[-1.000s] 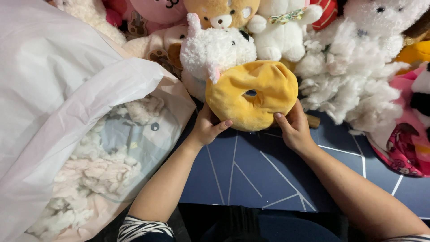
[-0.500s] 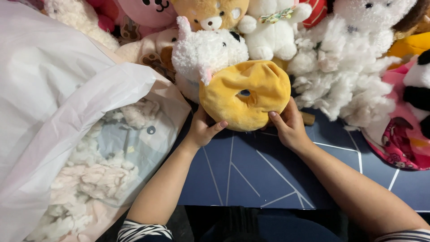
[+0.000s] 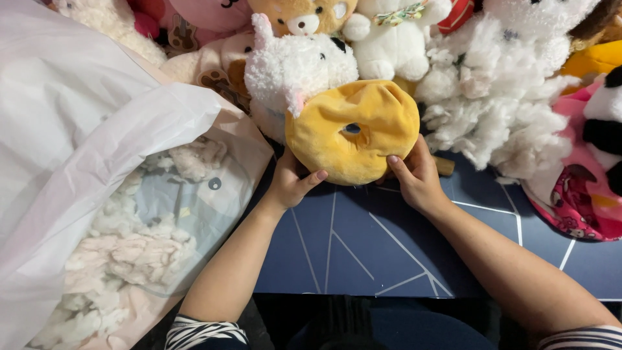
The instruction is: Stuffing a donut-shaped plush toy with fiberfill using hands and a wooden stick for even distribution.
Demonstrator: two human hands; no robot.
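Note:
A yellow ring-shaped plush cushion (image 3: pixel 353 133) with a small hole in its middle stands on edge on a dark blue table (image 3: pixel 363 240). My left hand (image 3: pixel 290 183) grips its lower left rim, thumb on the front. My right hand (image 3: pixel 418 176) holds the lower right rim, fingers behind and thumb in front. Behind the cushion leans a fluffy white plush animal (image 3: pixel 295 68).
A large white plastic bag (image 3: pixel 84 149) lies open at the left, with white stuffing (image 3: pixel 123 259) inside. Several plush toys are piled along the back, among them a white bear (image 3: pixel 392 35). A heap of loose white stuffing (image 3: pixel 499 91) and a pink patterned plush (image 3: pixel 573 194) sit at the right.
Both hands have stayed on the cushion's lower rim. The cushion has shifted slightly, its hole now showing nearer the middle.

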